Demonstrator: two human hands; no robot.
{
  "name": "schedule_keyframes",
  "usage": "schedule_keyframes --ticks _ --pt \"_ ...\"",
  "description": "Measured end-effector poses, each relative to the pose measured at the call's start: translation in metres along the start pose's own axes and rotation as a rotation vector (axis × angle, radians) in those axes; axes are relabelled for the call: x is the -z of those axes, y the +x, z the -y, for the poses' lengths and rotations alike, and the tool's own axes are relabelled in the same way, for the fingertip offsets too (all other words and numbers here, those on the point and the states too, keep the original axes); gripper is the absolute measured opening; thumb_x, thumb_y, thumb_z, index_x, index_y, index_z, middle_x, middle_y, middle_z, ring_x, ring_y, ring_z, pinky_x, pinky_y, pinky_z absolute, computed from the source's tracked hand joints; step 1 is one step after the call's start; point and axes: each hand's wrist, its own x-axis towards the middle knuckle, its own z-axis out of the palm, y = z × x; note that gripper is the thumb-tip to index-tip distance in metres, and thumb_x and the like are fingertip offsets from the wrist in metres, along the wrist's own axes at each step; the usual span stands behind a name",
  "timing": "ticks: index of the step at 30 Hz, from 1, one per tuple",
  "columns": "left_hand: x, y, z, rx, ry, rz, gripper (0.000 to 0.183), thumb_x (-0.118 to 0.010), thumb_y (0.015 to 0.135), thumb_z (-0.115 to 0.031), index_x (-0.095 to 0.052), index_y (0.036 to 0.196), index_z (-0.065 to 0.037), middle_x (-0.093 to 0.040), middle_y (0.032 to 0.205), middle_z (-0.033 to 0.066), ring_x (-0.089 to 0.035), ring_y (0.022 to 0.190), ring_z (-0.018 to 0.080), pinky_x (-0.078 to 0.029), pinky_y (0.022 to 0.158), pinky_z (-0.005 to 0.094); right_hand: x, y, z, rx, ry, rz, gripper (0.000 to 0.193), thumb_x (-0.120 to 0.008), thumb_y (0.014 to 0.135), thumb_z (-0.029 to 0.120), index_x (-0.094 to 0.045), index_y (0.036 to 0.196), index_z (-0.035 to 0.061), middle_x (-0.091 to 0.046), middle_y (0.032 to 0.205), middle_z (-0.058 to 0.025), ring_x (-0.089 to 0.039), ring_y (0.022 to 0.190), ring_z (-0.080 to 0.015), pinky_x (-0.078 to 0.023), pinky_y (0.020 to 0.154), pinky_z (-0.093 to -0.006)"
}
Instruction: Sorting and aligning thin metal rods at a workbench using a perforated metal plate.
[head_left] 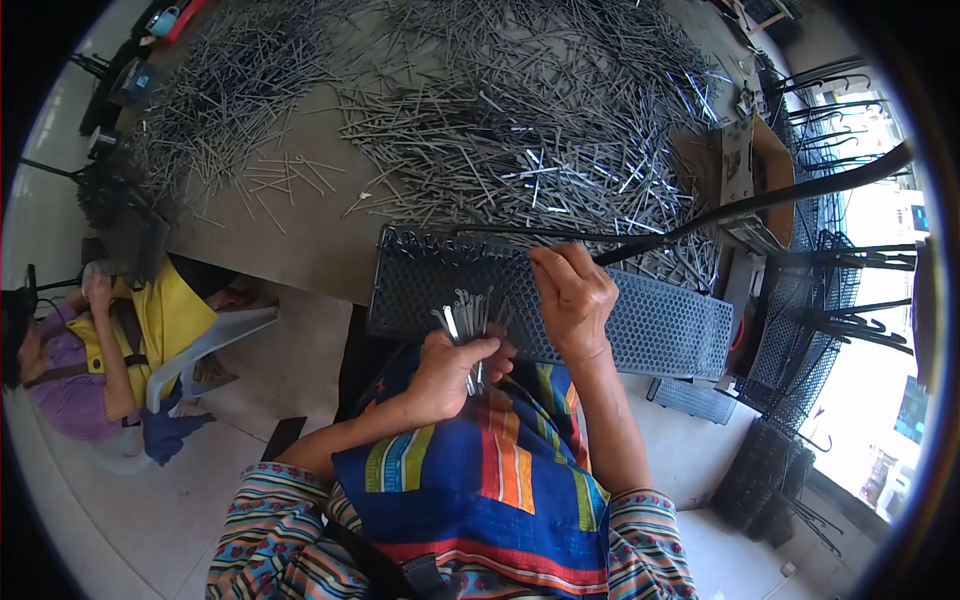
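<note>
My left hand (445,375) is closed round a bunch of thin metal strips (466,318), their rounded ends fanning up past the thumb. In front of my body lies a long black perforated panel (650,315), with a row of small dark pieces (440,246) along the left part of its far edge. My right hand (575,300) is over the panel's middle, its fingers curled together beside a black rod (690,232). Whatever those fingers hold, if anything, is hidden. The rod curves up to the far right.
A large heap of loose metal strips (540,130) covers much of the table (240,225). An opened cardboard box (770,170) stands at the right, near hanging black hooked racks (850,300). At the left a person in a yellow apron (165,315) sits on a chair (215,345).
</note>
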Motion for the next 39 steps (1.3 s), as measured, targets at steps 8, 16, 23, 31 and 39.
schedule_keyframes --ticks 8,16,23,31,39 --pt "0.002 -0.001 0.001 0.015 -0.020 0.000 0.012 -0.059 0.091 -0.004 -0.062 0.101 -0.001 -0.069 0.086 0.0129 -0.066 0.072 0.0196 -0.052 0.062 0.0312 -0.002 -0.012 -0.003 -0.039 0.008 0.015 0.012 -0.073 0.072 0.001 -0.071 0.084 0.0047 -0.064 0.080 -0.0065 -0.065 0.068 -0.0239 -0.051 0.060 -0.0322" --pt "-0.004 0.001 -0.003 0.003 -0.067 0.107 0.012 -0.060 0.090 -0.002 -0.062 0.102 -0.001 -0.070 0.086 0.0135 -0.068 0.071 0.0203 -0.054 0.060 0.0294 0.004 -0.048 0.013 -0.621 0.734 0.257 0.012 -0.068 0.076 -0.006 -0.068 0.087 -0.0006 -0.061 0.067 -0.0001 -0.053 0.056 -0.0050 -0.040 0.049 -0.0210" --pt "-0.011 0.002 -0.006 0.007 -0.052 -0.016 0.014 -0.058 0.091 -0.003 -0.064 0.103 -0.001 -0.070 0.087 0.0110 -0.069 0.072 0.0190 -0.057 0.062 0.0295 0.013 -0.034 0.010 -0.859 0.969 -0.179 0.007 -0.060 0.087 -0.005 -0.059 0.092 -0.0008 -0.067 0.075 -0.0079 -0.046 0.047 -0.0042 -0.037 0.043 -0.0186" --pt "-0.004 0.006 -0.002 -0.009 -0.012 0.014 0.016 -0.059 0.091 -0.005 -0.064 0.106 0.001 -0.069 0.083 0.0101 -0.065 0.065 0.0152 -0.053 0.057 0.0270 0.006 -0.021 -0.016 -0.363 0.342 -0.246 0.003 -0.059 0.091 0.000 -0.058 0.094 0.0004 -0.069 0.079 -0.0057 -0.054 0.052 -0.0034 -0.040 0.046 -0.0174" --pt "-0.001 0.000 -0.004 0.021 -0.054 0.027 0.013 -0.059 0.091 -0.004 -0.062 0.103 0.001 -0.069 0.083 0.0129 -0.066 0.066 0.0180 -0.054 0.056 0.0278 0.007 -0.017 -0.017 -0.310 0.236 -0.240 0.004 -0.065 0.087 0.001 -0.063 0.090 0.0011 -0.067 0.072 -0.0031 -0.053 0.052 -0.0029 -0.040 0.046 -0.0181"
